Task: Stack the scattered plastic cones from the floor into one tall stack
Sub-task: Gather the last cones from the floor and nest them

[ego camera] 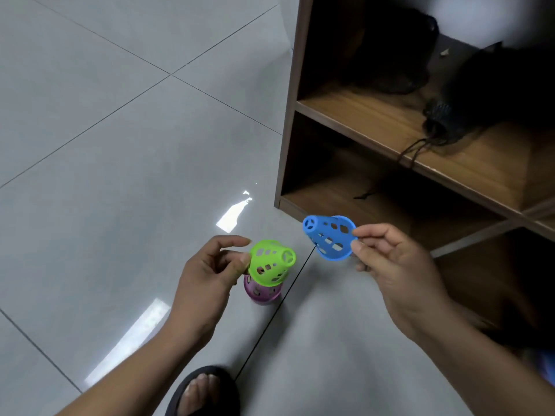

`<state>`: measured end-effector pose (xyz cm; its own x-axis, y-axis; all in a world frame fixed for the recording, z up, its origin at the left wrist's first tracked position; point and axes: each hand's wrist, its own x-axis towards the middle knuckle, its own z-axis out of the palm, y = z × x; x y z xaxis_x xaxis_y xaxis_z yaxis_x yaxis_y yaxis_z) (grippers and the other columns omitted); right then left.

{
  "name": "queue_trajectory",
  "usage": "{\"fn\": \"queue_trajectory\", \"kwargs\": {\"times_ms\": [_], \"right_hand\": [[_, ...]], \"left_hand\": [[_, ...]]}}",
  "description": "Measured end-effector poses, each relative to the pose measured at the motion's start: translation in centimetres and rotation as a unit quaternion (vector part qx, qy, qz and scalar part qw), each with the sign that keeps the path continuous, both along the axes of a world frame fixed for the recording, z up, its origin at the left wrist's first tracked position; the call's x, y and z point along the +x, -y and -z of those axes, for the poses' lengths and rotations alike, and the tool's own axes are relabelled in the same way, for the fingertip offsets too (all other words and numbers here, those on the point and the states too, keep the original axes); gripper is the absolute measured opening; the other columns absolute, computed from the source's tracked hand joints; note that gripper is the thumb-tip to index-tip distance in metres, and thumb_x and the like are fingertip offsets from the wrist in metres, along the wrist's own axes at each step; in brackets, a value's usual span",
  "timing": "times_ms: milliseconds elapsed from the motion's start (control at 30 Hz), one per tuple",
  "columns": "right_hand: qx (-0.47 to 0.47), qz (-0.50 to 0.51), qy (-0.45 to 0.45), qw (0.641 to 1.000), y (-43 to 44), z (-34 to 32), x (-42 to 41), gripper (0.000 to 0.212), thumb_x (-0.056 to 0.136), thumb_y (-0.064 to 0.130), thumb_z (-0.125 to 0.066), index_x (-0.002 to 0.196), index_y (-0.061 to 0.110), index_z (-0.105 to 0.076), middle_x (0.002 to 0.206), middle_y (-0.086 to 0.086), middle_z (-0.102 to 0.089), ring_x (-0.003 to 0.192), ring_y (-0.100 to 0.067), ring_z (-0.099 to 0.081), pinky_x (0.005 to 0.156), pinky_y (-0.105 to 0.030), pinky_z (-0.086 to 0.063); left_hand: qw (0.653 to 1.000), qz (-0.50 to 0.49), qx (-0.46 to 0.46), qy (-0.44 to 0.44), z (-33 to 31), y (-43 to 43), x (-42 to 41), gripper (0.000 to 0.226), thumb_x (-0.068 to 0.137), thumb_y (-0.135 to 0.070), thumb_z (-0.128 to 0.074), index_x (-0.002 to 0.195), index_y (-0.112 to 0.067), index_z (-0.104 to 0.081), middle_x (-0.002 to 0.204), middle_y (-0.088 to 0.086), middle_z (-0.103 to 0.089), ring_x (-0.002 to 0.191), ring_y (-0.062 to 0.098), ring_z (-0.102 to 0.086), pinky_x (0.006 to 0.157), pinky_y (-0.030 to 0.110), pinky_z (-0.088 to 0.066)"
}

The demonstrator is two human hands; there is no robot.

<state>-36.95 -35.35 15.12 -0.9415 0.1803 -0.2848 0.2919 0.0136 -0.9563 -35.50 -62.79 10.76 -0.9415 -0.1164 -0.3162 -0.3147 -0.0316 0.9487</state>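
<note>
Green perforated cone (271, 262) pinched at its rim in my left hand (210, 273), tilted above the pink cone (262, 293) standing on the floor (120, 145). Right hand (390, 259) pinches the blue cone (329, 236) to the right, likely queued next.

Floor (120, 145): glossy grey tile, reflective. Cones, green (271, 262), blue (329, 237), purple (262, 292): smooth perforated plastic. Shelf (375, 115): matt wood-grain. Slipper (207, 385): matt black.

The left hand (210, 265) pinches a green cone (270, 262) above a purple cone (262, 292) on the floor (120, 145). The right hand (393, 259) pinches a blue cone (329, 237) by its rim.
</note>
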Motion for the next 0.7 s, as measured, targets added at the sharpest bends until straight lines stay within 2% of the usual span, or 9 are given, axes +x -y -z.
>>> {"fn": "queue_trajectory", "kwargs": {"times_ms": [100, 233, 367, 433, 533, 633, 700], "right_hand": [[-0.137, 0.015, 0.044, 0.989, 0.7, -0.1, 0.7, 0.018, 0.098, -0.004, -0.063, 0.105, 0.011, -0.070, 0.087, 0.002, -0.073, 0.081, -0.008, -0.065, 0.070, -0.023, -0.051], [-0.212, -0.039, 0.064, 0.974, 2.5, 0.0, 1.7, 0.019, 0.095, -0.006, -0.062, 0.108, 0.007, -0.068, 0.090, -0.004, -0.072, 0.080, -0.008, -0.065, 0.069, -0.023, -0.051], [-0.203, -0.079, 0.070, 0.974, 4.4, 0.9, 1.9, 0.019, 0.095, -0.007, -0.064, 0.113, 0.000, -0.067, 0.095, -0.011, -0.073, 0.081, -0.012, -0.065, 0.071, -0.026, -0.051], [-0.186, -0.096, 0.074, 0.975, 5.3, 1.4, 1.9, 0.018, 0.096, -0.006, -0.066, 0.113, -0.001, -0.067, 0.093, -0.010, -0.073, 0.081, -0.016, -0.064, 0.071, -0.027, -0.052], [-0.140, -0.118, 0.083, 0.980, 6.4, 2.4, 1.9, 0.016, 0.096, -0.005, -0.068, 0.112, -0.001, -0.068, 0.088, -0.005, -0.074, 0.080, -0.020, -0.064, 0.070, -0.029, -0.055], [-0.062, -0.123, 0.077, 0.987, 6.8, 3.5, 1.6, 0.014, 0.096, -0.005, -0.070, 0.108, 0.003, -0.071, 0.088, -0.007, -0.075, 0.080, -0.017, -0.069, 0.070, -0.027, -0.057], [-0.043, -0.121, 0.081, 0.988, 6.8, 4.2, 1.4, 0.013, 0.096, -0.005, -0.070, 0.105, 0.003, -0.071, 0.093, -0.017, -0.075, 0.080, -0.019, -0.071, 0.069, -0.028, -0.057]], "left_hand": [[1.000, 0.004, -0.004, 0.009, 1.1, 0.1, 0.3, 0.021, 0.102, -0.002, -0.067, 0.109, -0.020, -0.075, 0.080, 0.001, -0.072, 0.071, 0.009, -0.059, 0.069, 0.025, -0.046], [1.000, -0.008, -0.028, 0.007, 2.0, 0.1, 0.5, 0.015, 0.103, -0.002, -0.065, 0.106, -0.012, -0.075, 0.076, -0.005, -0.069, 0.066, 0.001, -0.059, 0.063, 0.011, -0.045], [0.998, -0.006, -0.057, 0.021, 3.3, 0.5, 0.7, 0.016, 0.103, -0.009, -0.066, 0.104, -0.020, -0.077, 0.089, 0.001, -0.076, 0.078, 0.009, -0.066, 0.070, 0.018, -0.048], [0.995, 0.008, -0.096, 0.027, 4.0, 0.6, 1.0, 0.015, 0.102, -0.014, -0.069, 0.105, -0.027, -0.077, 0.095, -0.001, -0.077, 0.085, 0.013, -0.066, 0.075, 0.028, -0.049], [0.988, 0.033, -0.149, 0.032, 4.6, 0.7, 1.2, 0.013, 0.100, -0.018, -0.070, 0.106, -0.029, -0.075, 0.098, -0.006, -0.076, 0.087, 0.011, -0.065, 0.078, 0.031, -0.051], [0.987, 0.029, -0.146, 0.055, 5.0, 0.9, 0.9, 0.011, 0.099, -0.020, -0.071, 0.101, -0.031, -0.074, 0.098, -0.012, -0.075, 0.086, 0.009, -0.065, 0.077, 0.033, -0.050], [0.990, 0.028, -0.107, 0.092, 5.0, 1.0, 0.6, 0.008, 0.102, -0.029, -0.068, 0.104, -0.034, -0.074, 0.107, -0.015, -0.076, 0.098, 0.010, -0.070, 0.084, 0.038, -0.057]]}}
